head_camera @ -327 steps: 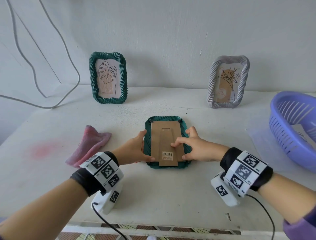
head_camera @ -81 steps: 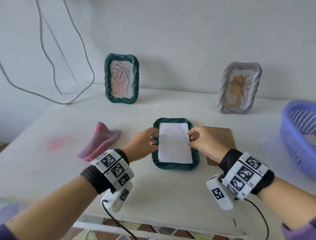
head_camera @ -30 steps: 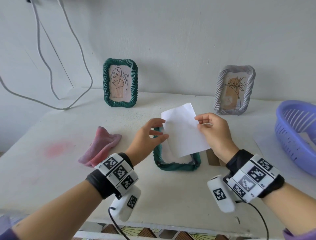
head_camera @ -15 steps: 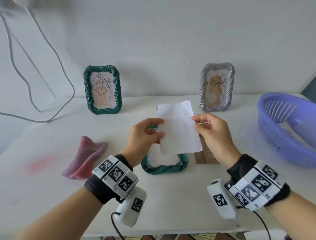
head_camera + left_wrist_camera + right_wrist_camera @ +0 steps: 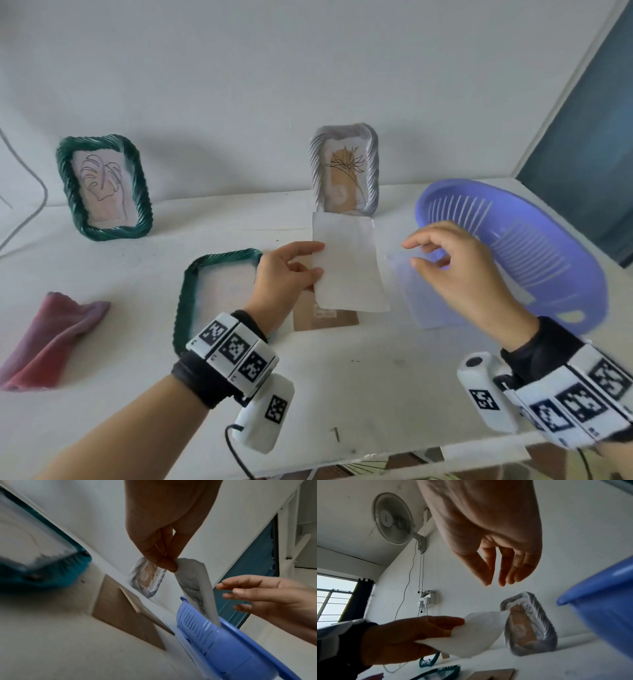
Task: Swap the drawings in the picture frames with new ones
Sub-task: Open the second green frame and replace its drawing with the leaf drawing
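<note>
— What is seen on the white table [image 5: 376,387] at the left?
— A pink-red cloth [image 5: 51,339] is laid crumpled near the left edge.

— And at the right?
— A lilac slotted basket [image 5: 534,253] is set near the table's right end, and a pale translucent sheet [image 5: 411,294] is spread flat just beside it.

— What is fixed to the wall?
— A white fan [image 5: 392,519] is mounted high up. Below it a socket with plugs [image 5: 426,600] is seen, from which a white cable [image 5: 406,588] is hung. A barred window [image 5: 332,599] is seen with a dark curtain [image 5: 359,599] at its edge.
</note>
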Available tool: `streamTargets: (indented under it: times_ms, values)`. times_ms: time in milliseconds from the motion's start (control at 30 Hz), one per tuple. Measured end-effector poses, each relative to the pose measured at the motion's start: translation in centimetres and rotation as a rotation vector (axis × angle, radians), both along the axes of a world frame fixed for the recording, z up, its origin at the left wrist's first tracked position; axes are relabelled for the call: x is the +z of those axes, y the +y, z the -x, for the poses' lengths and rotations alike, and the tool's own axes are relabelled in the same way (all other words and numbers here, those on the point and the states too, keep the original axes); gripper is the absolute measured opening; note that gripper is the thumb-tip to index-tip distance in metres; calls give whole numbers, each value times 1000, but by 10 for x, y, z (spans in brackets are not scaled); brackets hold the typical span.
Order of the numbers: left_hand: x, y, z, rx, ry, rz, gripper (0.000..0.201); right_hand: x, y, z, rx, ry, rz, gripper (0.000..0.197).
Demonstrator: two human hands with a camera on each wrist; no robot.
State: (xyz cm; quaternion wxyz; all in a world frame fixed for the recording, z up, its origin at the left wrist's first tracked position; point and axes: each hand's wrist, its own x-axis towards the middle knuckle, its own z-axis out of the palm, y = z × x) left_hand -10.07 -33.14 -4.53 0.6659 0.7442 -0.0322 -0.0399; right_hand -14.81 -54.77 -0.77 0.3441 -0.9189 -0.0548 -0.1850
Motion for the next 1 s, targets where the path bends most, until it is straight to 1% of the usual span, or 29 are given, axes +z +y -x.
streamTargets:
  times_ms: [67,167,333,467,533,700,867,1000]
  values:
    - [-4,-18,1,-18,19,-14,37,1,-21,6,9,33,77,24]
    - [-11,-40,3,-40,47,-48,40,-2,-46,11,36,131,161,30]
    - [-19,-63,3,-54,57,-107,45,-2,-68,16,44,283,220,42]
    - [-21,-76,1,-38,77,-124,44,2,-81,24,134,461,286,56]
    - [-23,-82,0,-43,94,-118,44,4,-85,26,174,521,301,63]
    - [-26,-100,-2,-60,115,-137,45,5,-93,26,223,533,226,68]
    - [-29,-114,-4,-97,153,-145,46,8,-96,27,224,527,163,65]
    - [-31,-124,-7,-114,174,-155,47,15,-101,25,217,482,112,60]
